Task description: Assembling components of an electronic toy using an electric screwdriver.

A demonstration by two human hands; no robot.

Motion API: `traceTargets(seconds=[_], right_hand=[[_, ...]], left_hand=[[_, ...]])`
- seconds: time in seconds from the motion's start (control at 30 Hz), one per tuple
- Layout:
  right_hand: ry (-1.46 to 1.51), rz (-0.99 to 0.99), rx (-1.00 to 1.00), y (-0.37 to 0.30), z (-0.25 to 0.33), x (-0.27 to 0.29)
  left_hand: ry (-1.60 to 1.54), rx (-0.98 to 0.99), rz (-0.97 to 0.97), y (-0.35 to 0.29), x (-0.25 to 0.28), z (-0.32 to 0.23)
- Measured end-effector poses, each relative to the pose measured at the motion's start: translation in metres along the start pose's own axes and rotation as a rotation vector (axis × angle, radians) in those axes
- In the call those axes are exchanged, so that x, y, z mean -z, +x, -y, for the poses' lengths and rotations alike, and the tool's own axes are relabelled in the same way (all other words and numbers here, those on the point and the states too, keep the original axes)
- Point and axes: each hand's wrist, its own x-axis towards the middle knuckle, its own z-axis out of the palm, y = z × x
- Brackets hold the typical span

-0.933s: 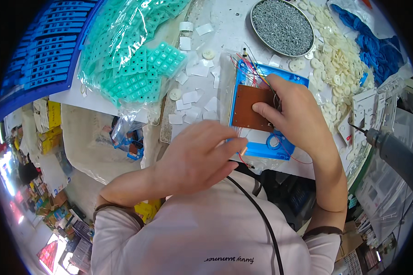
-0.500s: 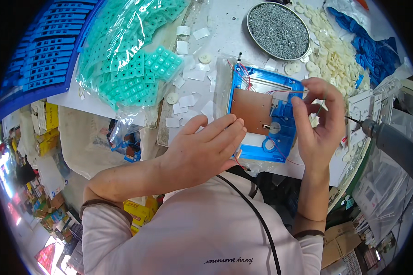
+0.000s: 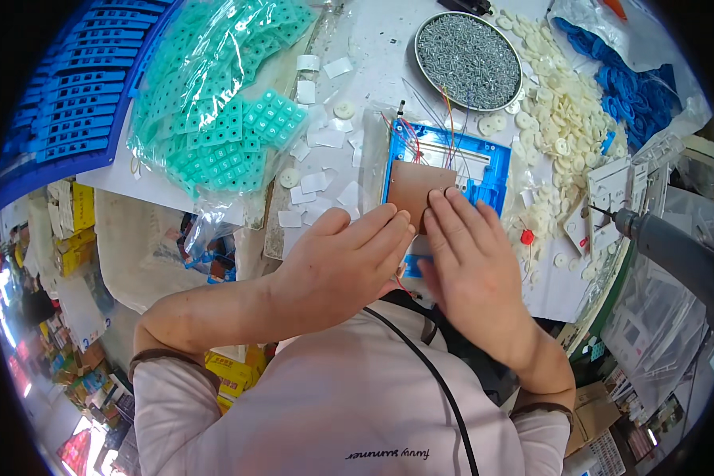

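Note:
A blue plastic housing (image 3: 496, 169) lies in front of me, with a brown circuit board (image 3: 408, 185) inside it. Thin red and dark wires (image 3: 450, 119) rise from the housing's far side. Across its near left edge lies my left hand (image 3: 333, 258), fingers stretched out and their tips at the board. My right hand (image 3: 480, 274) rests over the near right of the housing, fingers extended and tips on the board's right part. The hands cover the near part of the housing. Neither hand grips anything visible.
Beyond the housing stands a round tray of screws (image 3: 470, 59). Cream plastic parts (image 3: 563, 119) are heaped at right, near an electric screwdriver (image 3: 662, 238). At left are bagged green keypads (image 3: 214, 127) and blue panels (image 3: 79, 103). A red round piece (image 3: 527, 237) lies right of the housing.
My right hand has moved left and nearer, from the wires at the housing's right edge onto the board. The wires now stand up at the far side. My left hand stays nearly in place.

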Motion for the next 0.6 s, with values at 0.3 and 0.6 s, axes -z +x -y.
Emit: traceTargets(seconds=[0.3,0.6], right_hand=[[-0.150,0.023,0.087,0.001,-0.001,-0.002],[0.124,-0.041,-0.010,-0.005,-0.002,0.006]], left_hand=[[-0.024,0.019,-0.300,0.124,0.033,0.079],[0.199,0.118,-0.305,0.213,-0.015,0.129]])
